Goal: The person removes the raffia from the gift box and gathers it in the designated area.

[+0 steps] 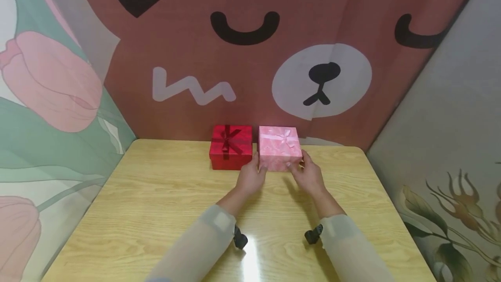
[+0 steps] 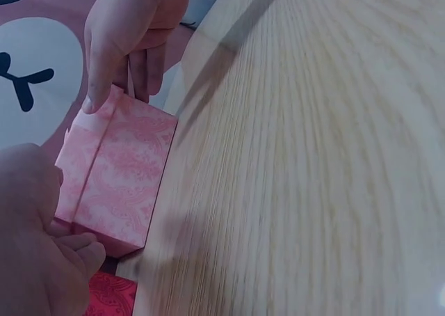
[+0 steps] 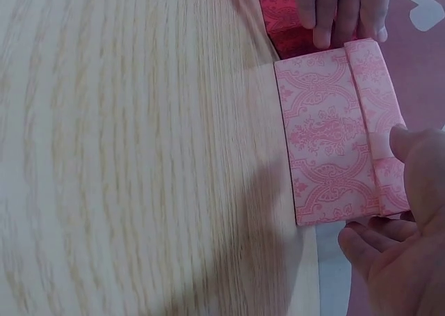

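A pink gift box (image 1: pixel 279 152) with a pale ribbon bow stands at the far edge of the table, its lid on. My left hand (image 1: pixel 250 178) holds its left side, and my right hand (image 1: pixel 309 178) holds its right side. In the right wrist view, the right thumb lies on the ribbon band of the pink box (image 3: pixel 327 135) and the fingers are at its end. The left wrist view shows the left fingers at the near corner of the box (image 2: pixel 128 170). Close on the left is a red gift box (image 1: pixel 232 161) with a dark red bow.
The wooden table (image 1: pixel 164 212) runs back to a wall covering (image 1: pixel 188 121) printed with a sleeping animal face. A printed floral curtain (image 1: pixel 51 142) hangs at the left, and another printed panel (image 1: pixel 438 142) stands at the right.
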Action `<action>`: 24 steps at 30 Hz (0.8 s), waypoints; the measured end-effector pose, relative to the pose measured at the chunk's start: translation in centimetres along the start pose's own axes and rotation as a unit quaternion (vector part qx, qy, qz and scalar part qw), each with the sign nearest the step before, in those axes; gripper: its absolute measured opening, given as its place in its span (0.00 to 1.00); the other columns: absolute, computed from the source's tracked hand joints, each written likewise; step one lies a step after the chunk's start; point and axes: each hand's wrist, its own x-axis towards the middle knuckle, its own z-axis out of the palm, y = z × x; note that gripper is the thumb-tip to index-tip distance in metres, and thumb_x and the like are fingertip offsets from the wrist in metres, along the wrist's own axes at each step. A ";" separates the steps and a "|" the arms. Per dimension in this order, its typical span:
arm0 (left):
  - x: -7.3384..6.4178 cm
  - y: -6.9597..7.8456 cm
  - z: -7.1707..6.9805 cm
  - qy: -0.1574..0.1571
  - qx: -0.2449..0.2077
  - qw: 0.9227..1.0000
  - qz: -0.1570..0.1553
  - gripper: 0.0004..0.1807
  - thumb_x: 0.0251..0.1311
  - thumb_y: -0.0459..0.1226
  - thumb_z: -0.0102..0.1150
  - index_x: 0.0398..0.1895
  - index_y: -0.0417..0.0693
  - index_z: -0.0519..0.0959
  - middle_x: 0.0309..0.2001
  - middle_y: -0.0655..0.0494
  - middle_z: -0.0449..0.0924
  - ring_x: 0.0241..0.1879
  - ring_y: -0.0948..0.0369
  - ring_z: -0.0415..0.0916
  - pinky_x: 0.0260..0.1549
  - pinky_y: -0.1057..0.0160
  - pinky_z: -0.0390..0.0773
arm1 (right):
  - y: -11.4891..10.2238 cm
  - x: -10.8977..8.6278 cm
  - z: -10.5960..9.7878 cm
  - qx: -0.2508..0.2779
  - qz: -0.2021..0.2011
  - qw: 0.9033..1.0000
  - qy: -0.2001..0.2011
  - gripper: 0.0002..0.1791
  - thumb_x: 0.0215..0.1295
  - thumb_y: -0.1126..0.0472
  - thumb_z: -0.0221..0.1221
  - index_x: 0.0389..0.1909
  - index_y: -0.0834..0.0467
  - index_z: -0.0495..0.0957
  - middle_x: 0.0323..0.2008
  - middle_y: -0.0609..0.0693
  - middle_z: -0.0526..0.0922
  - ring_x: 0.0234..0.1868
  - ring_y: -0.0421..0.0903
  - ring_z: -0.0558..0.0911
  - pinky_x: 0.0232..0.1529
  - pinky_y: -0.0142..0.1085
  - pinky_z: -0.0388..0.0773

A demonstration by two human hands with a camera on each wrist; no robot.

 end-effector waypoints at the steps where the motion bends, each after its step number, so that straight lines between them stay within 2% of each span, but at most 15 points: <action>1: 0.1 0.0 0.1 0.001 0.003 1.000 -0.002 0.33 0.76 0.42 0.55 0.76 0.32 0.64 0.58 0.36 0.82 0.57 0.42 0.81 0.58 0.44 0.81 | 0.0 0.0 0.0 0.001 -0.001 1.000 0.003 0.46 0.73 0.45 0.61 0.80 0.65 0.54 0.68 0.70 0.73 0.65 0.64 0.78 0.63 0.53 0.79; 5: 0.4 0.2 0.5 0.015 -0.001 1.000 -0.013 0.31 0.76 0.42 0.54 0.75 0.34 0.67 0.54 0.38 0.85 0.53 0.43 0.84 0.53 0.43 0.83 | 0.0 0.0 0.1 0.002 -0.005 1.000 0.014 0.44 0.74 0.46 0.61 0.80 0.65 0.55 0.66 0.70 0.75 0.63 0.64 0.80 0.61 0.53 0.80; 8: 0.6 0.3 0.7 0.025 -0.004 0.999 -0.025 0.29 0.76 0.42 0.54 0.74 0.36 0.69 0.40 0.43 0.88 0.40 0.47 0.86 0.45 0.45 0.85 | 0.1 -0.1 0.2 0.001 -0.009 1.000 0.025 0.43 0.75 0.47 0.61 0.79 0.65 0.57 0.66 0.69 0.76 0.61 0.63 0.81 0.60 0.53 0.81; 11: 0.6 0.5 0.7 0.031 -0.004 0.999 -0.034 0.27 0.77 0.42 0.54 0.73 0.38 0.71 0.28 0.49 0.84 0.27 0.53 0.79 0.34 0.49 0.84 | 0.2 -0.1 0.2 0.004 -0.010 0.999 0.033 0.42 0.75 0.48 0.61 0.79 0.65 0.58 0.65 0.68 0.77 0.60 0.62 0.82 0.58 0.52 0.82; 13: 0.6 0.5 0.7 0.033 -0.003 0.999 -0.035 0.27 0.77 0.42 0.54 0.73 0.38 0.72 0.27 0.50 0.84 0.24 0.55 0.76 0.31 0.51 0.82 | 0.3 -0.2 0.2 0.006 -0.009 0.999 0.037 0.41 0.74 0.49 0.62 0.79 0.64 0.58 0.63 0.68 0.78 0.59 0.62 0.83 0.57 0.51 0.83; 19: 0.5 0.5 0.6 0.036 0.005 0.999 -0.021 0.26 0.77 0.42 0.55 0.71 0.38 0.74 0.41 0.45 0.89 0.35 0.51 0.86 0.38 0.49 0.86 | 0.3 -0.4 0.5 0.007 -0.006 0.999 0.048 0.41 0.74 0.50 0.63 0.79 0.63 0.59 0.61 0.68 0.80 0.58 0.61 0.84 0.55 0.50 0.84; 24: 0.4 0.4 0.4 0.045 -0.007 0.999 -0.016 0.24 0.76 0.41 0.57 0.70 0.38 0.75 0.44 0.43 0.89 0.41 0.49 0.88 0.41 0.48 0.87 | 0.2 -0.5 0.7 0.004 -0.007 0.998 0.055 0.40 0.74 0.51 0.63 0.78 0.65 0.61 0.59 0.68 0.82 0.56 0.61 0.85 0.53 0.51 0.85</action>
